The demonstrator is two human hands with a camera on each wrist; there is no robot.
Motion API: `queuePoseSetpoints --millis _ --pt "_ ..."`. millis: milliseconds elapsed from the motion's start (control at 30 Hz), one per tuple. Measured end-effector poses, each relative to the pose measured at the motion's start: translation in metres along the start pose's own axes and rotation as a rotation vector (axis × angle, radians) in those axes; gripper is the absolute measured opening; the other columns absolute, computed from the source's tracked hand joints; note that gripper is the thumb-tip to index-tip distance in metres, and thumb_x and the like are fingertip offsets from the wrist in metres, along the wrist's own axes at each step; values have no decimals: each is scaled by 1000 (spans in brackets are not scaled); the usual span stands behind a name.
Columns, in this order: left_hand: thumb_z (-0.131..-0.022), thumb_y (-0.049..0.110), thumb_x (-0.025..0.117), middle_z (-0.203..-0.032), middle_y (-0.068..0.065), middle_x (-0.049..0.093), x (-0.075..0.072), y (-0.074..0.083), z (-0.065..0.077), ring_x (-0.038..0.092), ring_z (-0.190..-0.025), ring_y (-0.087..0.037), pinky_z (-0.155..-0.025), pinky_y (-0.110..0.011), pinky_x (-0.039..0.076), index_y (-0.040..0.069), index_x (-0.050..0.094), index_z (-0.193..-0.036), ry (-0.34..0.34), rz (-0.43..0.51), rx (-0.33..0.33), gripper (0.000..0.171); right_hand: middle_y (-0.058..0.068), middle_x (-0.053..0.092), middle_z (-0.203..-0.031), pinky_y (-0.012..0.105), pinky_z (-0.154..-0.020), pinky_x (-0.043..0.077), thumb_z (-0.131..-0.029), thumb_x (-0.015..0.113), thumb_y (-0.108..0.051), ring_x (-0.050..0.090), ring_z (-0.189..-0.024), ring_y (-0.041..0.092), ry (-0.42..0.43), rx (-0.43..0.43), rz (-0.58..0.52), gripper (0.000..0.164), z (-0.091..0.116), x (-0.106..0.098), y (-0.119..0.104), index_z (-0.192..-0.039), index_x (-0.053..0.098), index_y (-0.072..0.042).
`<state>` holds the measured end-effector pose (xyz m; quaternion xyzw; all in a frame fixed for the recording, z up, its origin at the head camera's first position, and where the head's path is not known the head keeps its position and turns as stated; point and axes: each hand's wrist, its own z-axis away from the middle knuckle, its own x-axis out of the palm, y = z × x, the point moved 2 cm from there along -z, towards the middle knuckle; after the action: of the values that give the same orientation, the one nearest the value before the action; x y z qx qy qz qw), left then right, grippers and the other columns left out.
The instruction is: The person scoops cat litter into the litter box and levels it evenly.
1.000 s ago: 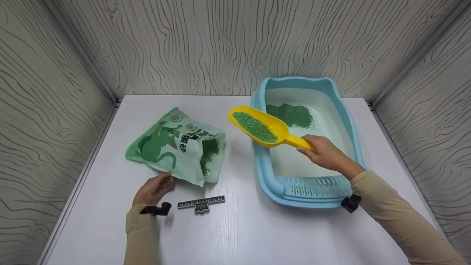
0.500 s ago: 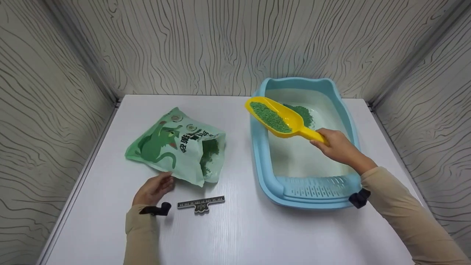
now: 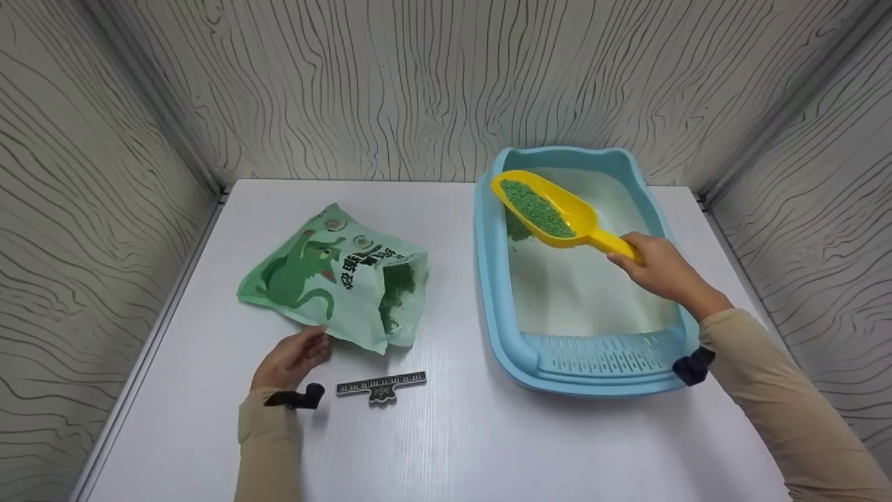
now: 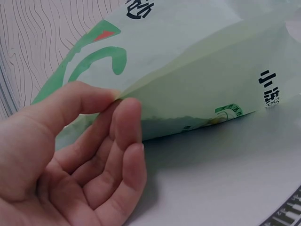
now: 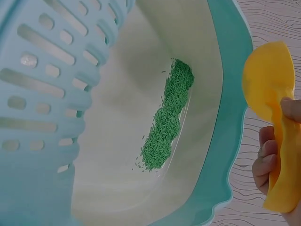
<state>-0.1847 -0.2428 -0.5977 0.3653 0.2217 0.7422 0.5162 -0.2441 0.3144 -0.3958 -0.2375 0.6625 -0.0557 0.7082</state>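
Observation:
My right hand (image 3: 658, 268) grips the handle of a yellow scoop (image 3: 582, 216), which carries green pellets (image 3: 536, 209) and hangs level over the litter box. Blue around its rim, the litter box (image 3: 491, 293) has a white inside; in the right wrist view a strip of green pellets (image 5: 167, 117) lies along its floor. On the left a green cat litter bag (image 3: 300, 279) lies on its side, its torn mouth facing right with pellets inside. My left hand (image 3: 293, 357) pinches the bag's near edge between thumb and forefinger, as the left wrist view shows.
A dark metal clip (image 3: 381, 387) with a piano-key pattern lies on the white table (image 3: 446, 446), in front of the bag. The box's slotted step (image 3: 599, 354) faces the near side. Patterned walls (image 3: 418, 90) enclose the table at the back and sides.
The loaded scoop in my right hand has moved right and away from me, from beside the box's left rim to over its inside. My left hand and the bag stay put.

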Motion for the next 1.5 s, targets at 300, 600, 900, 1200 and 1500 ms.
queuePoseSetpoints --millis 300,600,900,1200,1500 --pt "-87 15 69 -76 1 67 -1 0 0 63 -73 -9 -73 -23 55 11 64 -86 0 8 -5 7 20 59 -89 30 -66 43 -98 53 -30 51 -75 24 8 73 14 42 -2 -6 14 -117 56 8" --pt "-88 15 68 -77 1 68 -1 1 -1 63 -74 -9 -74 -23 55 11 64 -86 -6 13 0 6 16 54 -85 27 -64 43 -99 51 -31 50 -72 22 -21 185 17 45 -7 -7 26 -119 54 9" --pt "-88 13 68 -75 1 67 -1 1 0 64 -72 -8 -73 -22 55 12 64 -82 2 27 1 7 13 51 -80 26 -65 43 -98 52 -28 50 -72 22 -23 258 4 43 -13 -5 30 -117 54 11" --pt "-89 14 67 -74 2 67 -1 0 0 63 -73 -8 -74 -23 55 13 64 -81 -25 19 8 9 6 42 -68 24 -57 40 -96 52 -24 45 -62 18 -24 369 5 36 -21 -7 28 -101 55 12" --pt "-86 13 70 -75 0 68 0 -1 -1 63 -73 -9 -74 -24 55 11 66 -82 24 29 17 6 6 46 -65 22 -50 41 -96 51 -24 49 -55 15 -30 415 12 37 -29 -10 24 -97 55 13"
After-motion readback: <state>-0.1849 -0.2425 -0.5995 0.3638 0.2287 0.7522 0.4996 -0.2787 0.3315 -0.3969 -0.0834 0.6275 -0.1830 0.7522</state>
